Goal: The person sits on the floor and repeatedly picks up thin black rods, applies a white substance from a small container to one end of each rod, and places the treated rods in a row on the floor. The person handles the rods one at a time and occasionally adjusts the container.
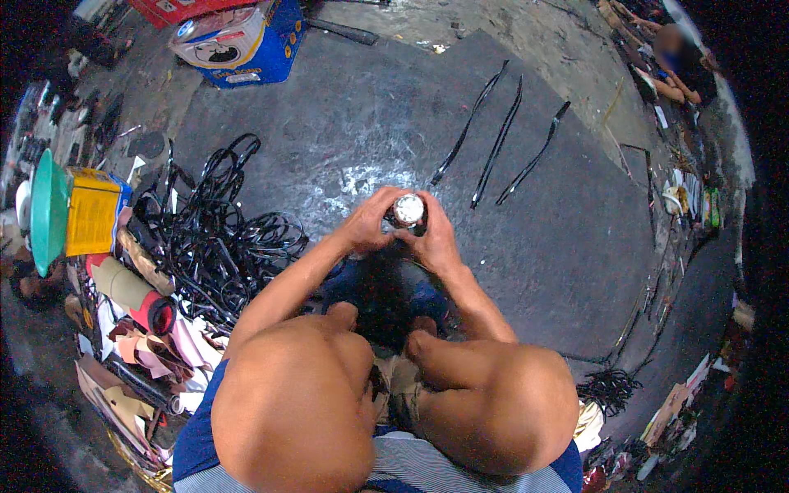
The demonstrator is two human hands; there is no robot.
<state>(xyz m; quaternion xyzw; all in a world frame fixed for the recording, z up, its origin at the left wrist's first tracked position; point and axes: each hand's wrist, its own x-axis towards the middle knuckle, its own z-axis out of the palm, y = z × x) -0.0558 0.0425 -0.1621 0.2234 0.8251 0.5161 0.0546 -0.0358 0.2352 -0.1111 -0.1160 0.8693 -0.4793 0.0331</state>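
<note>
In front of my knees, my left hand (371, 220) and my right hand (436, 238) curve round a small cylinder with a whitish, blotchy top (408, 209). It stands between my palms, its sides mostly hidden by my fingers; I cannot tell its exact kind. Beyond it to the right, three flat glossy black strips (496, 144) lie apart, roughly side by side, on the dark mat (559, 238). A tangled heap of similar black strips (226, 222) spreads left of my left forearm.
A blue box (283, 41) stands at the far left of the mat. A yellow container (89, 212) with a green disc (49, 212) against it, rolls of material (131, 292) and scraps (152, 353) crowd the left. A smaller black tangle (608, 390) sits near right. Another person (670, 74) is at far right.
</note>
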